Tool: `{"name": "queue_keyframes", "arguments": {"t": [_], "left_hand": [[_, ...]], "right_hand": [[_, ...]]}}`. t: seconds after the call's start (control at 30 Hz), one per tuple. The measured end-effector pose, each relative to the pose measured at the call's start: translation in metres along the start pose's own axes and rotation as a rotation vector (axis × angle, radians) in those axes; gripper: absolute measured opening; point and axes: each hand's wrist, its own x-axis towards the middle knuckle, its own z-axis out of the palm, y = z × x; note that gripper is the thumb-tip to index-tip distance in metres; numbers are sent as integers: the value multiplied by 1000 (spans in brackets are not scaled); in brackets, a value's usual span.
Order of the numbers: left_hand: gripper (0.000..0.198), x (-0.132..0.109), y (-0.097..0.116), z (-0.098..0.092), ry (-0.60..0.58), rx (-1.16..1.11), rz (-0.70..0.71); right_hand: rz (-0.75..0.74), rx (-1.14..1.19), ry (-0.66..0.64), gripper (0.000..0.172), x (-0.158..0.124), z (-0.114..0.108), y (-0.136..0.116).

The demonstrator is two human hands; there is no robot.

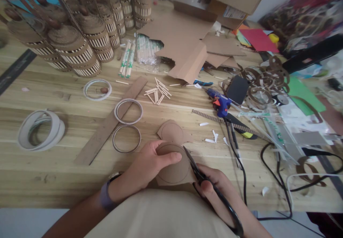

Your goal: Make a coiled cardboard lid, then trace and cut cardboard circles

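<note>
My left hand (150, 163) grips a brown cardboard piece (171, 172) with a circle drawn on it, the thumb lying flat on top and the other fingers hidden beneath. In my right hand (214, 182) is a pair of black-handled scissors (197, 168), their blades at the right edge of the cardboard, along the drawn line. Just beyond, on the table, lies another cardboard piece (172, 132) with a circle marked on it. Two cardboard rings, a nearer ring (114, 145) and a farther ring (115, 114), rest to the left of my hands.
A cardboard strip (99, 138) lies at left, near stacked rings (20, 134). Small sticks (158, 91) are scattered ahead. A blue glue gun (222, 104) and its black cable (242, 170) are at right. Several round cardboard-and-stick models (77, 52) stand at the back left.
</note>
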Motion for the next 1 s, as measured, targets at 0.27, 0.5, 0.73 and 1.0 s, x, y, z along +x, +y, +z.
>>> {"name": "queue_keyframes", "arguments": {"t": [0.27, 0.5, 0.73, 1.0], "left_hand": [[32, 1, 0, 0, -17, -13, 1], [30, 1, 0, 0, -39, -19, 1], [27, 0, -1, -1, -53, -9, 8], [29, -1, 1, -1, -55, 4, -1]], "right_hand": [[1, 17, 1, 70, -1, 0, 1], [-11, -21, 10, 71, -1, 0, 3], [11, -16, 5, 72, -3, 0, 2], [56, -19, -32, 72, -3, -4, -8]]}}
